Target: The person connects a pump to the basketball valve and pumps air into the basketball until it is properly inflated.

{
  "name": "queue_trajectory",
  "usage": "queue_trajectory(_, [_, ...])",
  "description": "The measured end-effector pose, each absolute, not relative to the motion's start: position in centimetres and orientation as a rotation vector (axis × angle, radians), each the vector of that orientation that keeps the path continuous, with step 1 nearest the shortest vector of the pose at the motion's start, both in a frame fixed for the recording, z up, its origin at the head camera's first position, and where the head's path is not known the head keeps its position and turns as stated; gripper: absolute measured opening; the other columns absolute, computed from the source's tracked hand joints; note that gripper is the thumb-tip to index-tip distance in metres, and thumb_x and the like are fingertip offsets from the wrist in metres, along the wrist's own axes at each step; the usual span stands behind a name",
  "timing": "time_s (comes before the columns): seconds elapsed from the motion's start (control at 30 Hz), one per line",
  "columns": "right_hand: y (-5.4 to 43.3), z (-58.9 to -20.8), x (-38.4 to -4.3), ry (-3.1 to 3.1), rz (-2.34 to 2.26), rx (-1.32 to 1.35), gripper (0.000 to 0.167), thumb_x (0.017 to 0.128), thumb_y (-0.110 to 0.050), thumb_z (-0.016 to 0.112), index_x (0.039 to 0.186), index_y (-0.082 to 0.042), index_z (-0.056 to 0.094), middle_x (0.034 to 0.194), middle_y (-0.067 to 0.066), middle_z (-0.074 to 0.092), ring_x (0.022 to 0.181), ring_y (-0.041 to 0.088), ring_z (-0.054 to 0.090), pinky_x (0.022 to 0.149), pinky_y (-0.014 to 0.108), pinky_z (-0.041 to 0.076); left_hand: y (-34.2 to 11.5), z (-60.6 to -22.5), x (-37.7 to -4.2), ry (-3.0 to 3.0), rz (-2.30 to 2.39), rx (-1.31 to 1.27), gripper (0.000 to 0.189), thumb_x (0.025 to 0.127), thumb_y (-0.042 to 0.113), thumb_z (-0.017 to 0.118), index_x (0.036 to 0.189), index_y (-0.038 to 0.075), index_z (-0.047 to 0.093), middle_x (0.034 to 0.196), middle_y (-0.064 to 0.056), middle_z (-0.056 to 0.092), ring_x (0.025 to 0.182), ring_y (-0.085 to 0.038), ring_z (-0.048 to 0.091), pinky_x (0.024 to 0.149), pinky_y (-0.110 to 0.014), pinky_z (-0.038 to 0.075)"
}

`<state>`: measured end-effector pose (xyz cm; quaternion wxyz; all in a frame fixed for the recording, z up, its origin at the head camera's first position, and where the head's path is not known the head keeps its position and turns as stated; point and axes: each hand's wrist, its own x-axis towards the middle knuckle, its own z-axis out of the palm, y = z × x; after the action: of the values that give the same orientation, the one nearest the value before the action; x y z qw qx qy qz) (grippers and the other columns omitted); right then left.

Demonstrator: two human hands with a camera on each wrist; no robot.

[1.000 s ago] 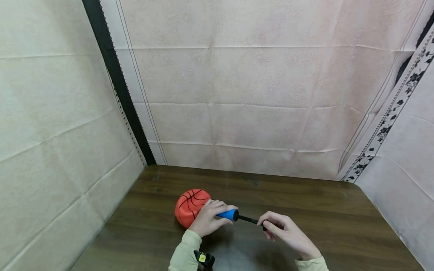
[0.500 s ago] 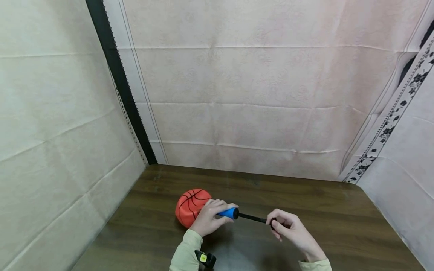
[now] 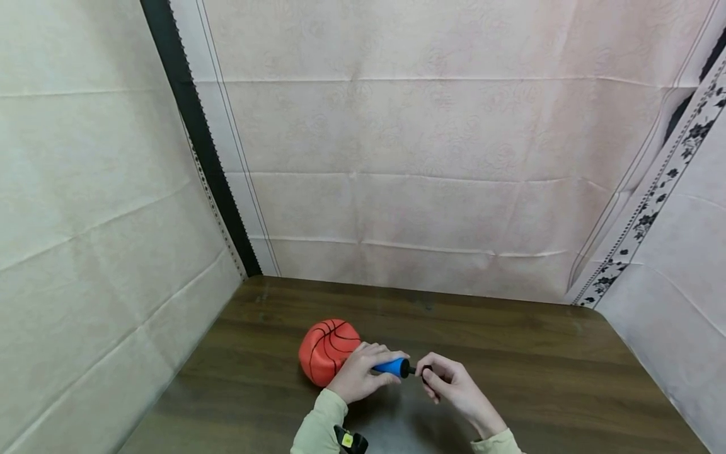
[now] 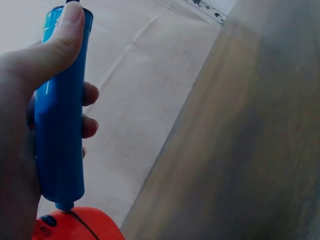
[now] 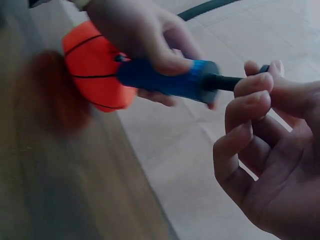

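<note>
Left hand [image 3: 362,373]: grips blue cylindrical pump barrel [image 3: 392,367]
Right hand [image 3: 449,383]: pinches slim black rod [image 3: 413,371] just beside barrel
Dented red black-lined ball [image 3: 327,352]: partly behind left hand

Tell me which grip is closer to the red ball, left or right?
Left. The left grip is around the blue pump, close beside the red ball; the right grip is farther off, at the black rod on the pump's other end.

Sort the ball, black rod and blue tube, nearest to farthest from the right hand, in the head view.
1. Black rod: pinched by the right hand.
2. Blue tube: left of the rod, in the left hand.
3. Ball: farthest left, at the tube's end.
</note>
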<state>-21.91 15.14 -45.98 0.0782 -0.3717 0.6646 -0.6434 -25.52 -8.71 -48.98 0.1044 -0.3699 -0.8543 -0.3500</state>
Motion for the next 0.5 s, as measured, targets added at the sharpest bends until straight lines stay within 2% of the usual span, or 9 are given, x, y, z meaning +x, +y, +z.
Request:
queue_trajectory(0.2, [14.2, -47.3, -22.4, 2.019, -1.925, -1.078, 0.013, 0.102, -0.001, 0.041, 0.104, 0.009, 0.050, 0.067, 0.027, 0.041, 0.052, 0.024, 0.042, 0.045, 0.039, 0.039, -8.5, -49.2, -25.7, -2.513, -0.970, -1.139, 0.041, 0.090, 0.048, 0.061, 0.129, 0.034, 0.060, 0.102, 0.008, 0.067, 0.092, -0.006, 0.055, 0.086, -0.024, 0.040])
queue_trajectory(0.37, [14.9, -47.4, -22.4, 2.048, -1.840, -1.007, 0.016, 0.102, -0.006, 0.044, 0.108, 0.004, 0.055, 0.070, 0.023, 0.048, 0.055, 0.018, 0.046, 0.048, 0.036, 0.042, -8.8, -49.2, -26.0, -2.497, -0.946, -1.190, 0.041, 0.090, 0.047, 0.061, 0.129, 0.034, 0.061, 0.106, 0.010, 0.067, 0.095, -0.005, 0.057, 0.088, -0.025, 0.040])
queue_trajectory(0.5, [15.6, -47.0, -22.3, 2.026, -1.751, -1.003, 0.019, 0.102, -0.009, 0.044, 0.114, 0.001, 0.056, 0.076, 0.023, 0.053, 0.060, 0.021, 0.049, 0.053, 0.035, 0.046, -9.0, -49.3, -26.1, -2.467, -0.921, -1.240, 0.041, 0.090, 0.047, 0.060, 0.129, 0.034, 0.060, 0.107, 0.010, 0.067, 0.096, -0.005, 0.057, 0.088, -0.026, 0.039])
